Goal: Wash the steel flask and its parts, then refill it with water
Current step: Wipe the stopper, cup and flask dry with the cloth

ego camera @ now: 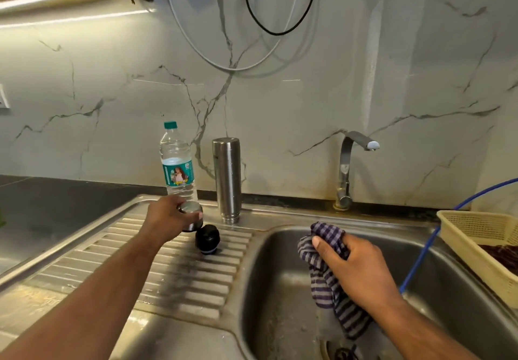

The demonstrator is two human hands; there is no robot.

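The steel flask (227, 180) stands upside down at the back of the ribbed draining board (179, 281). My left hand (168, 216) grips the flask's steel cup lid (192, 219) just left of it, on the board. A black inner stopper (207, 239) lies on the ribs right beside the cup. Over the sink basin (280, 298) my right hand (356, 267) holds a bunched purple-and-grey checked cloth (328, 281), which hangs down into the basin. A plastic water bottle (177, 163) with a teal cap stands behind my left hand.
A steel tap (347, 169) rises behind the basin, its spout pointing right, with no water running. A cream plastic basket (476, 247) sits on the sink's right edge with a blue hose (420, 253) running past it. Cables hang on the marble wall above.
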